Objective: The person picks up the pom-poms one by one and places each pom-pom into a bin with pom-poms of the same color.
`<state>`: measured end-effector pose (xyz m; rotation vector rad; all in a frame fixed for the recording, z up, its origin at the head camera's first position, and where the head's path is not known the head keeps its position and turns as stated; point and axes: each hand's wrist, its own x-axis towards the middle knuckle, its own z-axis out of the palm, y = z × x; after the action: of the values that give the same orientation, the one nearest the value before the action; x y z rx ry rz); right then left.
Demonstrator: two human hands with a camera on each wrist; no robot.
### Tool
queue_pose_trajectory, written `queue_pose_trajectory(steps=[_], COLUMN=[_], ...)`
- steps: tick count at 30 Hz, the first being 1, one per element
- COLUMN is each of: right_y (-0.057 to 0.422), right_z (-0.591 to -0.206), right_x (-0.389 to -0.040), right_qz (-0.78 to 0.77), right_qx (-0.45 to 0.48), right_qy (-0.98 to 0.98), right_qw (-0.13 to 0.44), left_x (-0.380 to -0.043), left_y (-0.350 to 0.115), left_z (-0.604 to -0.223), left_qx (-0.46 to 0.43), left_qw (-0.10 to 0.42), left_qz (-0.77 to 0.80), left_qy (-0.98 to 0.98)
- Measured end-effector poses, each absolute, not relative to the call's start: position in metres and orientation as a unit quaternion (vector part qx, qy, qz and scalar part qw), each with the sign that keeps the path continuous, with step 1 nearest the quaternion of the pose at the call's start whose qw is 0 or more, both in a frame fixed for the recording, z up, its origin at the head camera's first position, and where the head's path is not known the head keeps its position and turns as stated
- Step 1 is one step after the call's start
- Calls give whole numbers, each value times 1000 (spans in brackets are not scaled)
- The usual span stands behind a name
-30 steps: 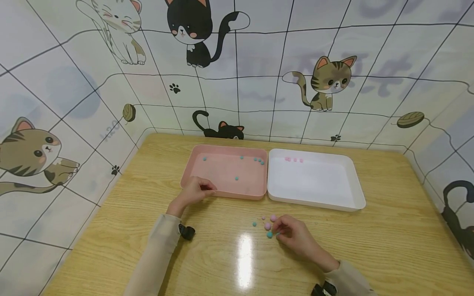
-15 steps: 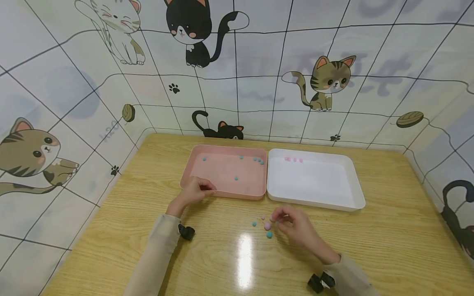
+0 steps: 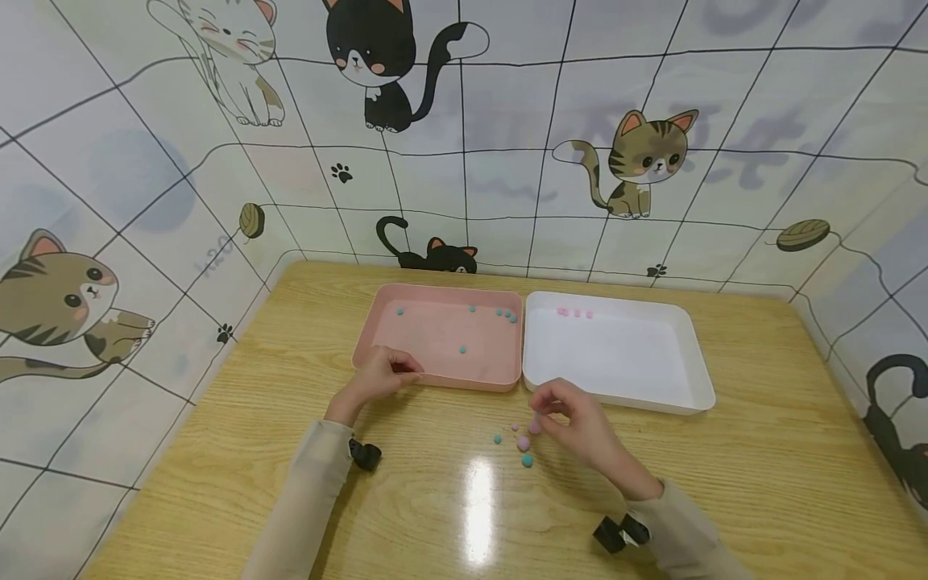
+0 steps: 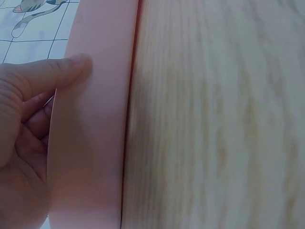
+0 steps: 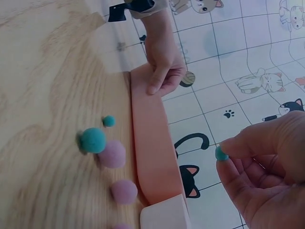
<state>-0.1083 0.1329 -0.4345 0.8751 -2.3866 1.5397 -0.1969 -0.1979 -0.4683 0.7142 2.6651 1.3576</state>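
My left hand [image 3: 380,374] grips the near wall of the pink tray [image 3: 464,379], its thumb [image 4: 74,67] on the outer face and the other fingers behind the rim. My right hand [image 3: 576,419] pinches a small teal pompom [image 5: 221,153] between thumb and finger, raised over the table just in front of the trays. Below it on the wood lie loose pompoms: a larger teal one [image 5: 93,140], a small teal one [image 3: 497,439], larger lilac ones [image 3: 524,443] and a tiny lilac one [image 3: 515,427].
A white tray [image 3: 616,399] stands against the pink tray's right side, with several small pink pieces [image 3: 577,313] near its back. Several small teal pompoms [image 3: 462,350] lie scattered in the pink tray. Behind the wooden table [image 3: 217,483] rise walls printed with cartoon cats.
My right hand has lifted from beside the loose pompoms and moved away from me toward the trays, carrying the small teal pompom. My left hand has stayed on the pink tray.
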Motion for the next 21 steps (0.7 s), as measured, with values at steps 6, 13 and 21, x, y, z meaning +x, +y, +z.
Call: queue_pose_trajectory(steps=[6,13,21], right_y=[130,118,113], right_z=[-429,-404,-409], right_x=[-112,-109,-119], right_qz=[516,519,524], right_qx=[298,302,291], right_qy=[-797,-793,-792], right_qw=[96,106,115], left_x=[-198,-198,-197], left_y=[-198,-198,-196], left_z=[-469,-469,-468], left_qx=[237,240,234], left_qw=[32,31,38], left_qz=[443,444,451], left_qy=[864,863,861])
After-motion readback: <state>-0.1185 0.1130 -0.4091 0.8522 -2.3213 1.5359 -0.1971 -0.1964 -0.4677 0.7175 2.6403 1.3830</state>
